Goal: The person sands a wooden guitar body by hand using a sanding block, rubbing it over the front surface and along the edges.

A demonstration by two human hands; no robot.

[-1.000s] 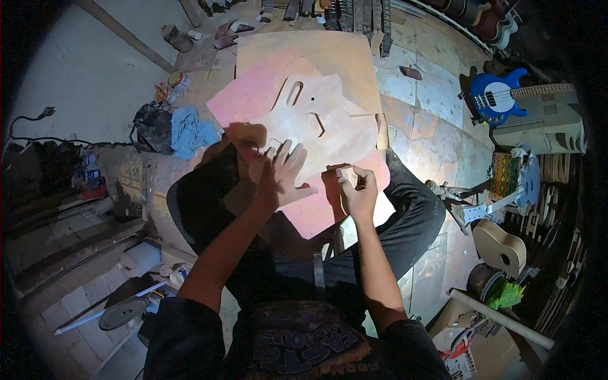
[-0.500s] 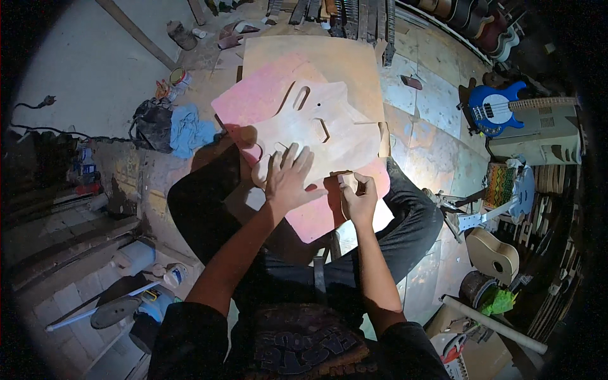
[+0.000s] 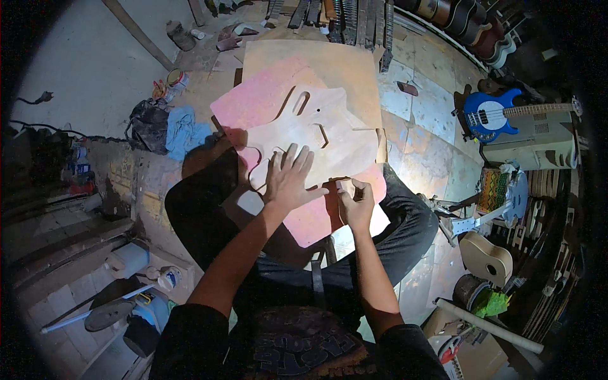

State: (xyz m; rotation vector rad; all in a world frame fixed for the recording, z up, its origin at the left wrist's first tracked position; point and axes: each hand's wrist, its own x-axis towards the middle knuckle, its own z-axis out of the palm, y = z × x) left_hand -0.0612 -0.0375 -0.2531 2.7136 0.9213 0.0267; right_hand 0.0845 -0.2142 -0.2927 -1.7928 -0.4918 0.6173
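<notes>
A pale wooden guitar body (image 3: 335, 149) with cut-out slots and cavities lies flat on a pink-faced board (image 3: 253, 95) across my lap. My left hand (image 3: 289, 180) is spread flat on its near left part, fingers apart. At its near right edge, my right hand (image 3: 358, 206) is closed in a pinch around a small tan block-like piece (image 3: 345, 187), partly hidden by the fingers. The piece meets the edge of the guitar body; its exact kind cannot be made out.
A larger tan board (image 3: 354, 69) lies beneath the pink one. To the right are a blue bass guitar (image 3: 491, 114) and an unfinished acoustic guitar body (image 3: 486, 258). A light blue cloth (image 3: 185, 131) lies at the left, and a dark red block (image 3: 408, 88) sits on the floor.
The view has shifted slightly. My left hand stays flat on the guitar body, while my right hand keeps its pinch at the near edge with only a slight movement.
</notes>
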